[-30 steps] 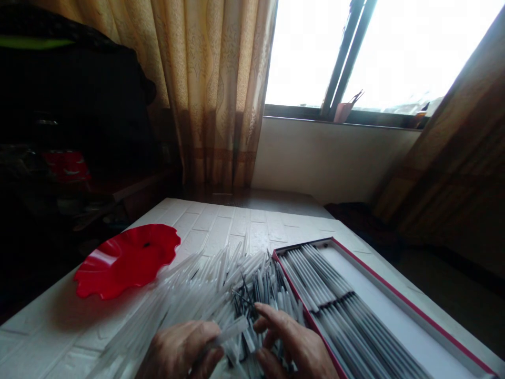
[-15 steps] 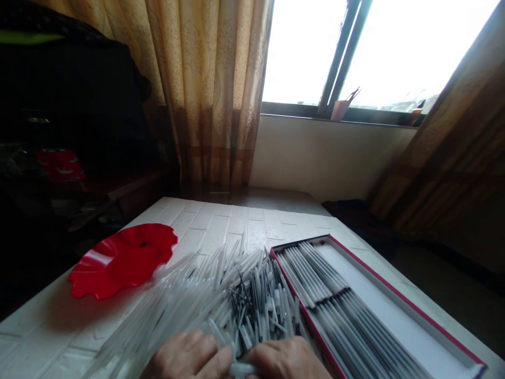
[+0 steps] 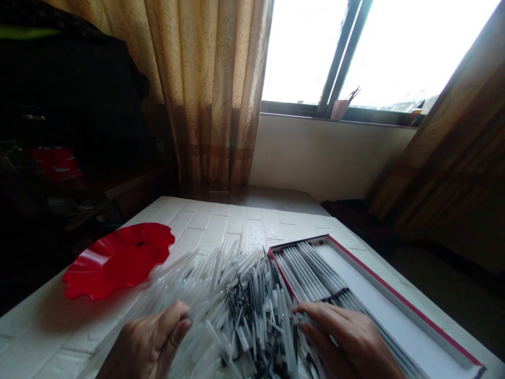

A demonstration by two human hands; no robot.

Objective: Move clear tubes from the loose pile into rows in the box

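Note:
My left hand (image 3: 148, 339) is closed in a pinch above the near left of a heap of clear plastic pen barrels (image 3: 213, 295). Something small and dark may show at its fingertips, too blurred to name. To the right, my right hand (image 3: 347, 334) has thumb and fingers bent towards each other over the near side of a shallow box (image 3: 410, 295). What it pinches, if anything, I cannot make out. Between both hands lie dark pen refills and small clear pieces (image 3: 252, 310), jumbled together. Grey-white pen sticks (image 3: 305, 271) lie in rows inside the box.
A red wavy-edged plate (image 3: 118, 263) stands on the white brick-patterned table (image 3: 185, 216), left of the heap. Behind the table are a patterned curtain (image 3: 213, 95) and a window. A pink cup (image 3: 339, 109) with thin sticks stands on the sill.
My hands were together at the near edge with a clear plastic piece between them. They have moved apart, the left one leftward and the right one over the box's edge.

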